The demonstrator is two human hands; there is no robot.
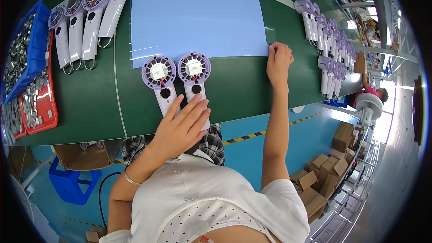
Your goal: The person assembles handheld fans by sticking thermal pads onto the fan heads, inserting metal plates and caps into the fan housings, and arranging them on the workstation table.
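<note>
Two purple-and-white handheld fans lie side by side near the table's front edge, the left fan and the right fan. Each has a white square pad at the centre of its round head, with red wires below. My left hand rests flat across their handles, fingers stretched out. Beyond the fans lies a large light-blue sheet. At its near right corner is my right hand, fingers curled and pinched together. Whatever is between those fingertips is too small to make out.
Several more fans lie at the far left, and rows of fans at the right. A blue bin and a red tray hold small metal parts. Below are a blue stool and cardboard boxes. Other people sit farther right.
</note>
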